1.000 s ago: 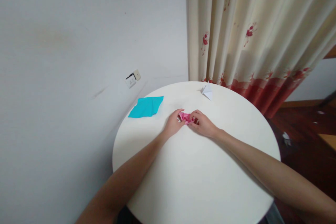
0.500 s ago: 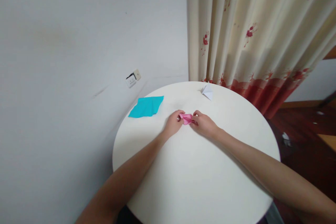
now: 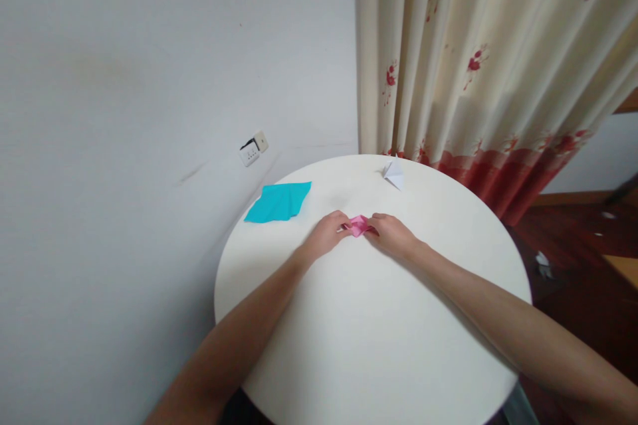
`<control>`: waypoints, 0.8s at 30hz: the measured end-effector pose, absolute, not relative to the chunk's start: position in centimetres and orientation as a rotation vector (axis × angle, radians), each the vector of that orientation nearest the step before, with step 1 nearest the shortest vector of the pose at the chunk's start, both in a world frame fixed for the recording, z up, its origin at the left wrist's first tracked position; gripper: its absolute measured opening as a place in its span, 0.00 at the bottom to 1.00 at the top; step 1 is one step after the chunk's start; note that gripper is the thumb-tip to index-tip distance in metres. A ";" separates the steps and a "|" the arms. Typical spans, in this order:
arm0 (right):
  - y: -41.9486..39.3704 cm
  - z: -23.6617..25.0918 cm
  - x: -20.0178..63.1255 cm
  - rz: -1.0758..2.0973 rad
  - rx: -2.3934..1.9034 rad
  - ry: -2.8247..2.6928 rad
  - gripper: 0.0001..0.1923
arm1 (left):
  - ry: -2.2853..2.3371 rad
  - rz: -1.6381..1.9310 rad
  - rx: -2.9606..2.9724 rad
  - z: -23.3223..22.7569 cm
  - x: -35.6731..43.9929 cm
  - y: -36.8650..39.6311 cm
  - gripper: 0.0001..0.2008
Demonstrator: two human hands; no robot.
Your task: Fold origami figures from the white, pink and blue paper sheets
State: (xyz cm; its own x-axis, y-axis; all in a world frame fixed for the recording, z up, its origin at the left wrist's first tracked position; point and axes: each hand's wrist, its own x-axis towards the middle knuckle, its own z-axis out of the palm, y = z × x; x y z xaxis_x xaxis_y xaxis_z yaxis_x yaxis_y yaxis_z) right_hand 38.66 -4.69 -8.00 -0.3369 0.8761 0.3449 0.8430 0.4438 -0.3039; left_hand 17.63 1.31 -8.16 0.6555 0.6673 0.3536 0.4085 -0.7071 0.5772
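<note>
Between my two hands is a small piece of folded pink paper (image 3: 358,226), its middle opened out into a hollow shape. My left hand (image 3: 327,234) pinches its left end between thumb and fingers. The right end is gripped the same way by my right hand (image 3: 391,235). Both ends of the paper are partly hidden behind my fingers. A creased sheet of blue paper (image 3: 279,202) lies to the far left of my hands. Beyond my right hand sits a folded white paper piece (image 3: 393,174), near the back edge.
Everything rests on a round white table (image 3: 369,332). A white wall (image 3: 124,212) with a socket (image 3: 249,153) borders it on the left. A floral curtain (image 3: 478,80) hangs behind it. Scraps of white paper (image 3: 543,259) lie on the dark floor to the right.
The pink paper's middle has spread into a more open, pointed shape. My fingers have closed in flatter around its two ends. The blue and white papers have stayed in place.
</note>
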 end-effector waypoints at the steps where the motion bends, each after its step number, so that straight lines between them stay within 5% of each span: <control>1: -4.7 -8.0 38.7 0.105 -1.433 -2.249 0.08 | 0.821 0.756 2.425 -8.1 17.5 1.4 0.05; 24: -5.2 -7.2 39.1 0.036 -1.462 -2.295 0.09 | 0.812 0.790 2.578 -7.9 17.1 1.7 0.08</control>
State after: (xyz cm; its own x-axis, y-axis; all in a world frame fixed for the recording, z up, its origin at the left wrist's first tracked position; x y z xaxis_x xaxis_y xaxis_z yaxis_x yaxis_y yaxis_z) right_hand 39.11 -5.18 -7.24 -0.3608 0.8723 0.3301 0.8613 0.4474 -0.2407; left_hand 17.09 1.67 -7.93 0.6851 0.6036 0.4078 0.4243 -0.7857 0.4501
